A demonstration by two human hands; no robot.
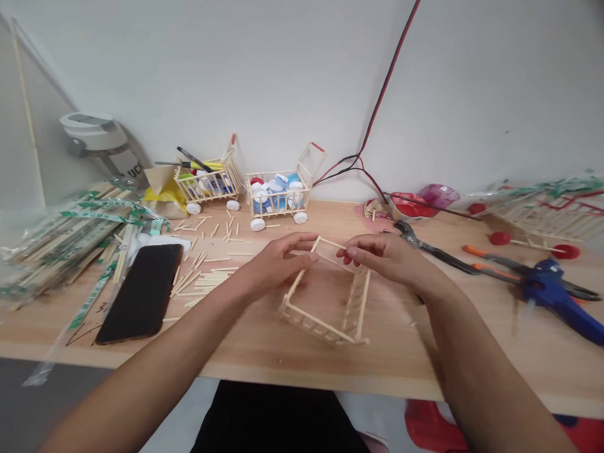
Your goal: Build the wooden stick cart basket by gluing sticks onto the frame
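A small basket-like frame of thin wooden sticks (322,319) stands on the table in front of me, with slatted sides and an open middle. My left hand (280,259) is closed around its far left corner, thumb and fingers on either side of the sticks. At the far side, my right hand (381,253) pinches the rail close to the far right corner. Whether a separate small stick is also between those fingertips is too blurred to tell. Short cut sticks (212,279) lie scattered to the left of my left hand.
A black phone (141,293) and wrapped stick bundles (76,237) lie left. Behind stand two stick carts, one with pens (208,182), one with bottle caps (278,192). At right are pliers (441,254), a blue glue gun (554,291) and a red-wheeled cart (547,220).
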